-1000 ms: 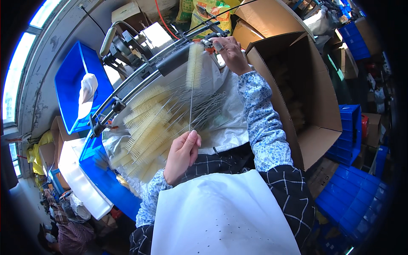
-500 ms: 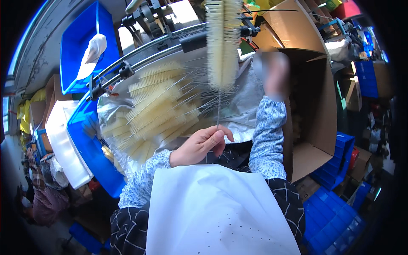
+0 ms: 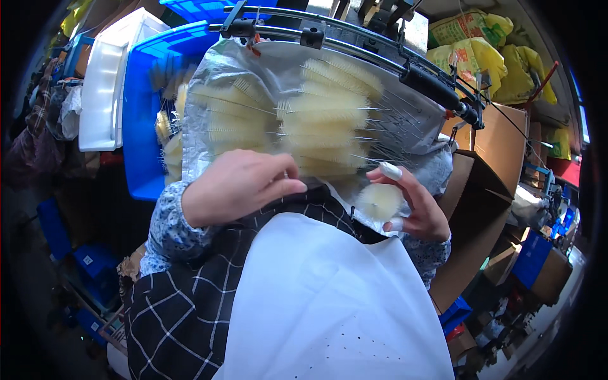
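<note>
My right hand (image 3: 415,206) is curled around the round head of a pale yellow bristle brush (image 3: 379,201), seen end-on, just above my white apron (image 3: 329,297). My left hand (image 3: 237,183) rests with its fingers closed at the near edge of a pile of pale yellow wire-stemmed brushes (image 3: 316,120). Whether it grips anything is hidden. The pile lies on a crinkled silvery plastic sheet (image 3: 253,63) with the wire stems pointing right.
A black metal rail with clamps (image 3: 405,66) runs behind the pile. Blue crates (image 3: 142,126) and a white bin (image 3: 104,82) stand to the left. An open cardboard box (image 3: 487,183) is on the right, with yellow sacks (image 3: 506,57) behind it.
My right hand has come down from the rail and now holds the brush head. The brush that my left hand held upright by its wire has dropped to my lap. The view has swung left.
</note>
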Tool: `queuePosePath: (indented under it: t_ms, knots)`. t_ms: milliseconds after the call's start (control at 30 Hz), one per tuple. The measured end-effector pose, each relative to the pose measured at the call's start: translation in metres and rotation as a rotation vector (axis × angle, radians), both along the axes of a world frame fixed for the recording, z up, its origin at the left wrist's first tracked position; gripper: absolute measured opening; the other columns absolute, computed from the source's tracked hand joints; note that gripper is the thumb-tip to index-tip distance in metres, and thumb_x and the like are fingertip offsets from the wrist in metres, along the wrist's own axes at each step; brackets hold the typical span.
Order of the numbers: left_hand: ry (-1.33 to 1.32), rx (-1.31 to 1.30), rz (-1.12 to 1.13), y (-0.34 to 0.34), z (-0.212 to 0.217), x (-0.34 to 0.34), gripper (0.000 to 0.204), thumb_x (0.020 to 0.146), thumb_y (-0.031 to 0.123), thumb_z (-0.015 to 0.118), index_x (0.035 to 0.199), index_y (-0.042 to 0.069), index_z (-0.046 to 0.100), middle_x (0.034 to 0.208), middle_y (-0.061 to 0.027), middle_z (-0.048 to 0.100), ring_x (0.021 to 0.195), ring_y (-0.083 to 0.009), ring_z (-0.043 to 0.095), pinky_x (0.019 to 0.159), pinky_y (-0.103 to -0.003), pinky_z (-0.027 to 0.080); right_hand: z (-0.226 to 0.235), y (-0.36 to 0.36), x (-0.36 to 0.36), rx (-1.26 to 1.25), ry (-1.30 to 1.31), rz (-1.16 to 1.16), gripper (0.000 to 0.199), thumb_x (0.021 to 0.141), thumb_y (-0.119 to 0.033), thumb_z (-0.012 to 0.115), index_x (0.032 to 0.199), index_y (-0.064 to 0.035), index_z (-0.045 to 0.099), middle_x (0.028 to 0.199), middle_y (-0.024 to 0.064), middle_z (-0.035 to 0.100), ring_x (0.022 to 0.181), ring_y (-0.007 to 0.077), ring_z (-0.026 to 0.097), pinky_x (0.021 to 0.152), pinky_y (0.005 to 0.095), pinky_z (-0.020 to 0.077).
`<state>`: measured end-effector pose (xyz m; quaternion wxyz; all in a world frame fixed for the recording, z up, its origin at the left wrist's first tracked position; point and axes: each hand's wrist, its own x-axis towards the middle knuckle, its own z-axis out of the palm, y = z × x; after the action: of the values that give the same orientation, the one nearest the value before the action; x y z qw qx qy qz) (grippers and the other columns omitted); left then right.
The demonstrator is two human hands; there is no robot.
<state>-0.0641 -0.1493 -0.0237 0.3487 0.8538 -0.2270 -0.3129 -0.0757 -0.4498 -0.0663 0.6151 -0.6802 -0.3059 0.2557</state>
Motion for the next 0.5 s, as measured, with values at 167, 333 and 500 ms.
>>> queuePosePath:
  t_ms: [167, 333, 500]
  knots:
    - [-0.428, 0.253, 0.477, 0.095, -0.06, 0.001, 0.032, 0.079, 0.024, 0.063, 0.099, 0.003, 0.05, 0.088, -0.0086, 0.055, 0.076, -0.0202, 0.051, 0.069, -0.03, 0.043, -0.01, 0.02, 0.019, -0.181, 0.03, -0.068, 0.066, 0.078, -0.023, 0.065, 0.131, -0.0034, 0.031, 0.119, 0.0136, 0.049, 0.111, 0.0252, 0.047, 0.096, 0.0366, 0.0328]
    - [-0.082, 0.15, 0.386, 0.107, -0.092, 0.0, 0.022, 0.078, 0.012, 0.061, 0.095, 0.001, 0.051, 0.084, -0.0035, 0.053, 0.071, -0.0132, 0.049, 0.067, -0.024, 0.041, -0.011, 0.031, 0.031, -0.102, 0.064, -0.077, 0.057, 0.081, -0.015, 0.06, 0.129, -0.0032, 0.033, 0.116, 0.013, 0.052, 0.11, 0.0223, 0.049, 0.095, 0.0356, 0.0347]
    - [-0.07, -0.109, 0.642, 0.153, -0.024, 0.005, 0.015, 0.074, 0.0, 0.055, 0.087, 0.003, 0.051, 0.079, 0.001, 0.048, 0.075, -0.0046, 0.046, 0.068, -0.02, 0.038, -0.006, 0.02, 0.038, -0.128, 0.02, -0.062, 0.056, 0.08, -0.013, 0.061, 0.129, -0.0036, 0.034, 0.115, 0.0137, 0.053, 0.108, 0.0227, 0.05, 0.095, 0.036, 0.0353]
